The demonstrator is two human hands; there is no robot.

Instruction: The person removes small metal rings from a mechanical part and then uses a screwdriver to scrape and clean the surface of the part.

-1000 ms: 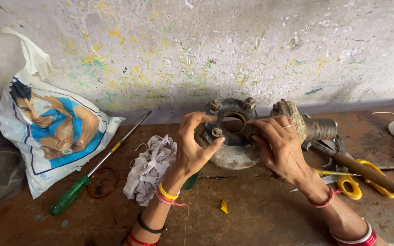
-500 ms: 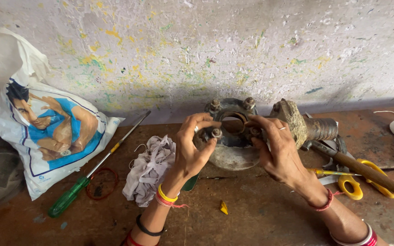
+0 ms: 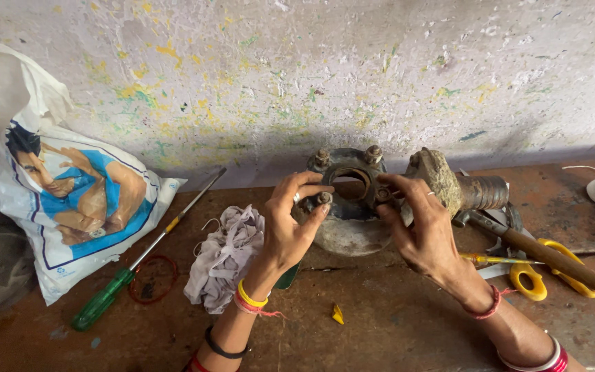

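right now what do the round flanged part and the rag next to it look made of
Round flanged part: looks like cast metal, dull grey-brown, rusty and grimy, with bolts standing up around its hole. Rag: soft woven cloth, pale grey, crumpled into folds with loose threads.

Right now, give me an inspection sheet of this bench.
Surface: rusty brown worn bench top.
Job's things: round grey metal flange with bolts, lying flat.
Clutter: green-handled screwdriver, crumpled grey rag, printed white plastic bag, yellow-handled scissors, wooden-handled hammer.
Hands: left hand and right hand each finger a flange bolt.
Cables: nothing seen.
Surroundings: paint-flecked white wall.
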